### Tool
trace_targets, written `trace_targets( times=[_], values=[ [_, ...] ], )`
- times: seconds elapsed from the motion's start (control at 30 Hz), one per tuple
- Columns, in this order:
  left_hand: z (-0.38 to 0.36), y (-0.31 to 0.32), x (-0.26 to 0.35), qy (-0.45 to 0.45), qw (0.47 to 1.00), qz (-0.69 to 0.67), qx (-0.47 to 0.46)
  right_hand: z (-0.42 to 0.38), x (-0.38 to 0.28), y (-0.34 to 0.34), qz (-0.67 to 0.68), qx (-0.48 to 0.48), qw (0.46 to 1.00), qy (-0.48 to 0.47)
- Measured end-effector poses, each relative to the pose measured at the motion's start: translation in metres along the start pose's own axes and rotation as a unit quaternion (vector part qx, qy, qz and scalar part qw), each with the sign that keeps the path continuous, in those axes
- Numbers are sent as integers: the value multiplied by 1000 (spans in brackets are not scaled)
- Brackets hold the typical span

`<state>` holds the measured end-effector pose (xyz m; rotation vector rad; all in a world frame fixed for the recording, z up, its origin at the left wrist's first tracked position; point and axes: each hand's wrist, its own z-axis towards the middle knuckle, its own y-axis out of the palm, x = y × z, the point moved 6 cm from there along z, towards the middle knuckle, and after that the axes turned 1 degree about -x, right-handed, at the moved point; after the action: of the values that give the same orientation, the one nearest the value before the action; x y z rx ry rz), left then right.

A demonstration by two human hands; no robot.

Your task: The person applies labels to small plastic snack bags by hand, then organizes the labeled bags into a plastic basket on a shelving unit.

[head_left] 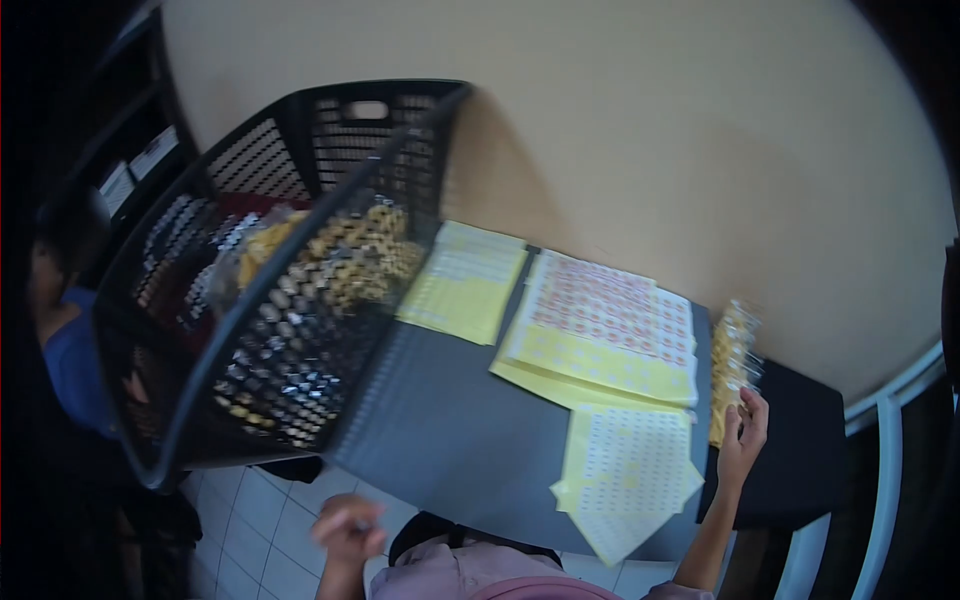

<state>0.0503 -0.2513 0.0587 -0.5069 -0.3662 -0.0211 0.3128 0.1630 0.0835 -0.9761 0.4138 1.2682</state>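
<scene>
My right hand is at the right edge of the grey table, its fingertips at the lower end of a row of clear plastic packets with yellow contents. Its thumb and fingers are slightly apart, with nothing visible between them. My left hand is low in front of the table's near edge, smeared by motion, its fingers partly curled. Between the hands, nearer the right, lie yellow-and-white sticker sheets with small printed labels, fanned over each other at the table's near edge.
A large black plastic basket holding bagged yellowish items stands tilted in view at the left. More label sheets with red print and a yellow stack lie along the wall. A person in a blue top is at far left.
</scene>
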Motion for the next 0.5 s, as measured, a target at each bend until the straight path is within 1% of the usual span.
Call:
trace_targets(
  times=[0.03, 0.07, 0.1, 0.13, 0.2, 0.27, 0.3, 0.33, 0.37, 0.4, 0.43, 0.47, 0.5],
  values=[
    [1, -44, 9, 7, 992, 36, 117, 3, -39, 28, 6, -39, 998, -45],
    [22, -80, 24, -31, 979, -53, 194, 5, -78, 56, 12, -77, 993, -91],
    [16, -123, 32, 2, 942, -61, 329, 5, -121, 82, 7, -122, 980, -159],
    [23, -163, 37, 134, 910, -80, 384, 2, -163, 108, 1, -164, 960, -226],
    [75, -210, 49, 285, 873, -121, 376, -9, -232, 149, 82, -202, 931, -292],
    [77, -275, 20, 211, 872, -186, 401, -23, -290, 178, 157, -194, 888, -387],
    [107, -286, 5, 207, 914, -286, 197, -30, -317, 193, 193, -195, 869, -411],
    [124, -298, -19, 141, 917, -325, 184, -39, -339, 204, 229, -198, 850, -432],
    [75, -351, -106, -90, 773, -275, 564, -48, -357, 212, 235, -200, 846, -435],
    [163, -309, -82, -72, 947, -67, 306, -61, -376, 219, 247, -217, 820, -469],
    [246, -253, -78, -47, 987, 155, 11, -73, -397, 231, 261, -232, 788, -507],
    [270, -239, -100, -9, 983, 168, -71, -78, -401, 237, 267, -234, 790, -500],
    [283, -225, -124, -58, 971, 185, -137, -81, -403, 241, 257, -237, 791, -503]
  ],
)
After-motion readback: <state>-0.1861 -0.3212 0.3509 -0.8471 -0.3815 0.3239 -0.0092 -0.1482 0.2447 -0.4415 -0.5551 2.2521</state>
